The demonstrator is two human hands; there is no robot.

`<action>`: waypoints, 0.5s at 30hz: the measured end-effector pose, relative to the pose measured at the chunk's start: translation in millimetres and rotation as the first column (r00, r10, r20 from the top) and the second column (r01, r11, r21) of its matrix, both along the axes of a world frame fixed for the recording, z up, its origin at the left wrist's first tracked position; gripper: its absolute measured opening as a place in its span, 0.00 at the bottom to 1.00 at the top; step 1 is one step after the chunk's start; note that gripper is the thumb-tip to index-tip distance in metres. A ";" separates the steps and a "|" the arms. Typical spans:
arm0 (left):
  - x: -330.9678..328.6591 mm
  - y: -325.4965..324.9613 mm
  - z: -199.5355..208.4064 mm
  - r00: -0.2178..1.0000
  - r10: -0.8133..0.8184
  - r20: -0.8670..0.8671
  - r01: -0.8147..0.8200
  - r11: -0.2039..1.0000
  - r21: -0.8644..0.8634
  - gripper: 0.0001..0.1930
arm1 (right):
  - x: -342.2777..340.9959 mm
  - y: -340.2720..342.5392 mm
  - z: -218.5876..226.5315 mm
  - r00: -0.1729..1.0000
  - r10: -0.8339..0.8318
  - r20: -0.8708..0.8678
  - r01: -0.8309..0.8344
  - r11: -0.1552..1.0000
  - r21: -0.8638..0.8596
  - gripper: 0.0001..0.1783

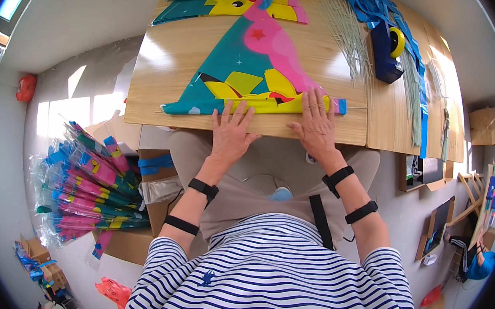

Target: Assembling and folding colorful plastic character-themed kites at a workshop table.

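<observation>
A triangular kite of thin teal, pink and yellow sheeting with a cartoon print lies flat on the wooden table. Its near edge is folded into a narrow strip, and thin rod tips stick out at both ends. My left hand rests palm down on the strip's left half, fingers stretched over it. On the right half, near a blue end piece, my right hand lies flat with fingers pointing forward. Both hands press on the kite without gripping it. What lies under the palms is hidden.
More folded kites lie at the table's far left. Thin rods, blue ribbons and a tape dispenser occupy the right. A box beside my left leg carries bagged kites. Another person sits far right.
</observation>
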State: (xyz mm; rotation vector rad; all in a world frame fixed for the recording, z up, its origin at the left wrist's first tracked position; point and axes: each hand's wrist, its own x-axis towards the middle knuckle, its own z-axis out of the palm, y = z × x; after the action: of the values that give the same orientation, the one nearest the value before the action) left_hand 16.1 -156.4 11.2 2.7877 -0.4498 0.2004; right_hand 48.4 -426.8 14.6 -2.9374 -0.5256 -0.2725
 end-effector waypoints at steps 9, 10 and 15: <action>-2.0 74.2 14.6 0.995 -0.079 -0.063 0.078 0.997 -0.027 0.38 | -5.5 66.7 -9.7 0.968 0.230 -0.097 -0.223 0.972 0.080 0.51; -4.2 95.9 14.8 0.997 -0.053 -0.063 0.051 0.998 -0.037 0.38 | -6.8 66.3 -8.7 0.969 0.224 -0.102 -0.217 0.973 0.075 0.52; 3.8 181.1 21.2 0.955 0.283 0.087 -0.281 0.959 -0.028 0.23 | -8.2 66.3 -4.8 0.973 0.206 -0.108 -0.200 0.978 0.060 0.57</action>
State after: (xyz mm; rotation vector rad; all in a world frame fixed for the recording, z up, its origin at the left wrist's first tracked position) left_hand 20.0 24.7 32.5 2.8260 -0.0658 0.3930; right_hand 40.2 -360.5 9.7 -2.8018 -0.7834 -0.0913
